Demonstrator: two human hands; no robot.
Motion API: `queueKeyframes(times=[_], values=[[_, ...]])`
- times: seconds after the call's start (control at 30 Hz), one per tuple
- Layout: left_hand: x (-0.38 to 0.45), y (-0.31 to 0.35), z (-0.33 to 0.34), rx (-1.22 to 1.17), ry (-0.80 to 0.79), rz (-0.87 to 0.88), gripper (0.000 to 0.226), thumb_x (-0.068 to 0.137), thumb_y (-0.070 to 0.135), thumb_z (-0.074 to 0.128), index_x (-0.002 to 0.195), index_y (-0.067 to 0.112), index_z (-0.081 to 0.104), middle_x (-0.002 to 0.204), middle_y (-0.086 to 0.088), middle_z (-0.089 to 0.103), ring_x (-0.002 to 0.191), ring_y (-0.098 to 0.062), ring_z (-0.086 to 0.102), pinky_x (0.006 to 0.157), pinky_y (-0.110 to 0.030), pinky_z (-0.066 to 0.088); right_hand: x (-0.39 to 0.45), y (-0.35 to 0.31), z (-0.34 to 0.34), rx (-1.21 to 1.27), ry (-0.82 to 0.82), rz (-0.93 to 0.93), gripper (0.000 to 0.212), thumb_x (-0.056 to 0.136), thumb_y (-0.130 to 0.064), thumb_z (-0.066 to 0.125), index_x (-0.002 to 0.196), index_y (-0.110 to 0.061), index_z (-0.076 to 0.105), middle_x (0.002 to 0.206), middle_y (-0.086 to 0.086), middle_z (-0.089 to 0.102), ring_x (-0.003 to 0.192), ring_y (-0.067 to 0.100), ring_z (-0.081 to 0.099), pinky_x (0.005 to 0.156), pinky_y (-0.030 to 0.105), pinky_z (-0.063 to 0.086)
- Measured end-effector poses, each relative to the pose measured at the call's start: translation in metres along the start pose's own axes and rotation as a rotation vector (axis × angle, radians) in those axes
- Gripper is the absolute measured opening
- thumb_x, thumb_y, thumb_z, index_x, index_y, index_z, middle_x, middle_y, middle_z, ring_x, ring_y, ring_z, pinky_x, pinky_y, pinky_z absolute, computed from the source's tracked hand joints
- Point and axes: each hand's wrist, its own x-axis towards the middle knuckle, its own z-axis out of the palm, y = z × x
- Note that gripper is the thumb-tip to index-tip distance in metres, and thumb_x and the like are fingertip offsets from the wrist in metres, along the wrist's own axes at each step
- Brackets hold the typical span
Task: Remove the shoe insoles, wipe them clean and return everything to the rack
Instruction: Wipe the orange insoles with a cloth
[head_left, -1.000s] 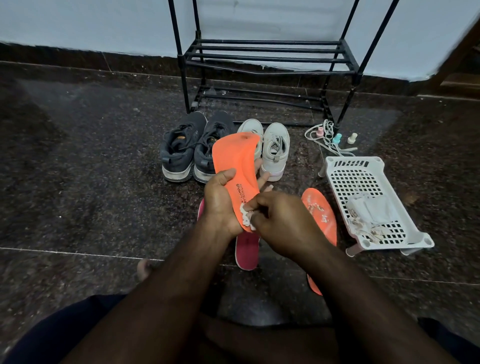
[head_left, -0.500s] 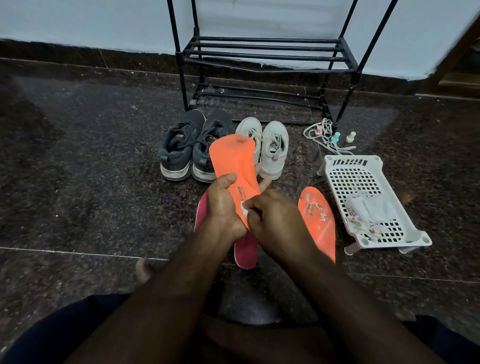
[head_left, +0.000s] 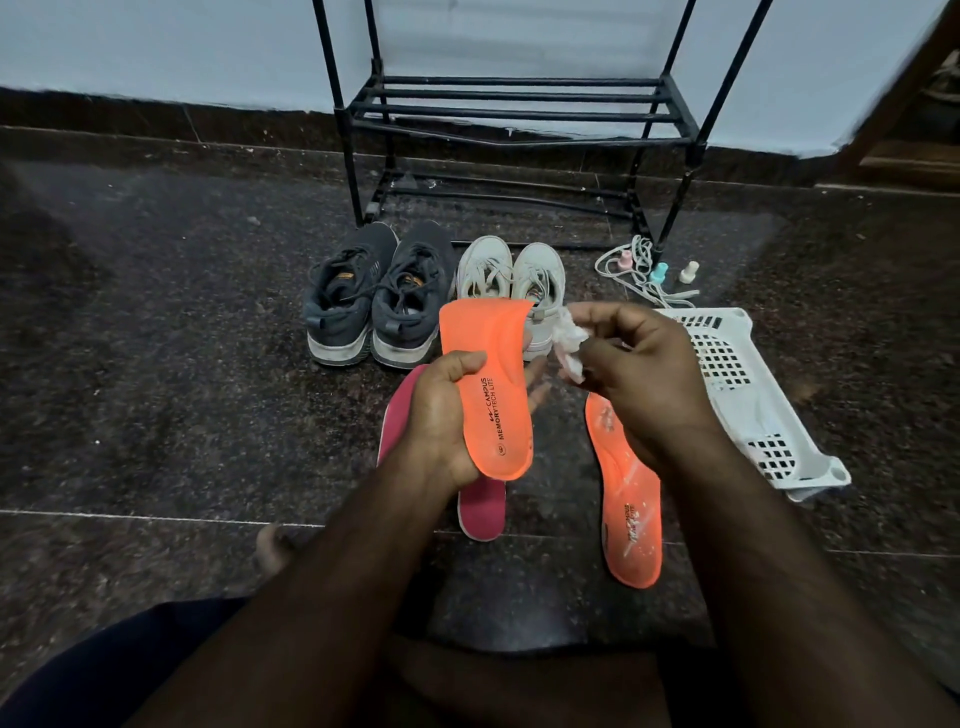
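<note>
My left hand (head_left: 441, 415) grips an orange insole (head_left: 488, 364) by its heel end, printed side facing me. To its right, clear of that insole, my right hand (head_left: 639, 379) pinches a crumpled white wipe (head_left: 571, 345). A second orange insole (head_left: 628, 499), speckled with white bits, lies on the floor below my right hand. A pink insole (head_left: 480, 506) lies under my left hand, partly hidden. Behind them stand a dark grey pair of sneakers (head_left: 376, 296) and a white pair (head_left: 514, 280). The black metal rack (head_left: 519, 111) stands against the wall with bare shelves.
A white plastic basket (head_left: 748, 395) sits on the floor at the right, partly behind my right hand. White laces and small pastel bottles (head_left: 660, 273) lie by the rack's right leg. Dark speckled stone floor (head_left: 156, 364) all round; my foot (head_left: 272, 545) shows lower left.
My right hand has lifted the wipe off the orange insole and moved up and to the right. The insole's printed heel is now uncovered. The view has shifted slightly.
</note>
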Motion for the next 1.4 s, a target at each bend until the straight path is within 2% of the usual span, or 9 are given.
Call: queueKeyframes(times=[0.07, 0.17, 0.27, 0.47, 0.63, 0.87, 1.03, 1.17, 1.4], values=[[-0.002, 0.002, 0.001, 0.057, 0.023, -0.033, 0.051, 0.089, 0.023, 0.041, 0.130, 0.000, 0.060, 0.118, -0.015, 0.069, 0.105, -0.030, 0.065, 0.098, -0.044, 0.049, -0.002, 0.002, 0.004, -0.090, -0.069, -0.023, 0.022, 0.084, 0.005, 0.064, 0.099, -0.007, 0.074, 0.085, 0.016, 0.074, 0.071, 0.037, 0.071, 0.070, 0.050, 0.060], [-0.002, 0.005, 0.000, 0.121, 0.066, -0.057, 0.046, 0.093, 0.027, 0.038, 0.126, 0.005, 0.061, 0.095, -0.015, 0.069, 0.080, -0.029, 0.061, 0.081, -0.040, 0.046, -0.005, 0.009, 0.012, -0.481, -0.045, -0.185, 0.028, 0.081, 0.002, 0.062, 0.097, -0.016, 0.076, 0.094, -0.005, 0.071, 0.083, 0.017, 0.069, 0.084, 0.038, 0.057], [-0.004, 0.004, 0.002, 0.058, -0.008, -0.061, 0.056, 0.096, 0.034, 0.030, 0.135, 0.004, 0.058, 0.108, -0.014, 0.071, 0.089, -0.026, 0.066, 0.087, -0.038, 0.047, -0.013, 0.015, 0.024, -0.788, -0.128, -0.291, 0.026, 0.085, -0.005, 0.065, 0.107, -0.014, 0.075, 0.101, -0.001, 0.065, 0.098, 0.015, 0.061, 0.088, 0.022, 0.044], [0.001, 0.006, -0.002, -0.063, -0.027, -0.005, 0.068, 0.099, 0.051, 0.031, 0.144, 0.003, 0.049, 0.128, -0.019, 0.066, 0.130, -0.035, 0.054, 0.116, -0.048, 0.032, -0.028, 0.017, 0.054, -0.939, -0.294, -0.183, 0.024, 0.087, -0.015, 0.062, 0.108, -0.019, 0.075, 0.106, 0.007, 0.071, 0.102, 0.025, 0.062, 0.088, 0.036, 0.046], [0.003, 0.013, -0.001, -0.085, 0.020, 0.089, 0.062, 0.102, 0.047, 0.025, 0.124, 0.002, 0.062, 0.120, -0.009, 0.072, 0.133, -0.033, 0.053, 0.118, -0.053, 0.029, -0.038, 0.009, 0.050, -0.795, -0.375, -0.069, 0.018, 0.081, -0.016, 0.067, 0.095, -0.021, 0.077, 0.087, -0.002, 0.075, 0.083, 0.017, 0.069, 0.078, 0.035, 0.054], [0.001, 0.004, -0.002, -0.083, -0.019, -0.011, 0.066, 0.100, 0.049, 0.028, 0.134, 0.002, 0.059, 0.127, -0.016, 0.067, 0.138, -0.033, 0.048, 0.122, -0.048, 0.025, -0.034, 0.026, 0.060, -0.840, -0.144, -0.306, 0.025, 0.076, -0.015, 0.058, 0.093, -0.013, 0.077, 0.088, 0.010, 0.068, 0.085, 0.028, 0.064, 0.076, 0.042, 0.052], [0.002, 0.008, -0.002, -0.055, 0.024, 0.018, 0.062, 0.102, 0.048, 0.026, 0.123, 0.004, 0.064, 0.126, -0.012, 0.069, 0.131, -0.033, 0.055, 0.117, -0.055, 0.028, -0.036, 0.020, 0.051, -0.917, -0.329, -0.129, 0.023, 0.084, -0.018, 0.061, 0.101, -0.022, 0.075, 0.097, 0.002, 0.073, 0.093, 0.020, 0.065, 0.085, 0.036, 0.050], [0.006, 0.018, -0.007, -0.053, 0.017, 0.079, 0.061, 0.101, 0.045, 0.024, 0.130, 0.005, 0.059, 0.136, -0.010, 0.063, 0.130, -0.034, 0.056, 0.109, -0.059, 0.036, -0.037, 0.011, 0.042, -0.647, -0.433, 0.000, 0.011, 0.082, -0.015, 0.071, 0.089, -0.020, 0.077, 0.073, -0.005, 0.073, 0.068, 0.007, 0.068, 0.069, 0.028, 0.053], [0.003, 0.022, -0.009, -0.039, 0.032, 0.115, 0.057, 0.099, 0.033, 0.026, 0.140, 0.001, 0.052, 0.130, -0.013, 0.067, 0.123, -0.034, 0.061, 0.093, -0.049, 0.050, -0.010, -0.010, 0.006, 0.262, -0.047, 0.127, 0.038, 0.090, 0.011, 0.054, 0.109, -0.018, 0.069, 0.093, 0.012, 0.059, 0.076, 0.024, 0.062, 0.054, 0.025, 0.051]])
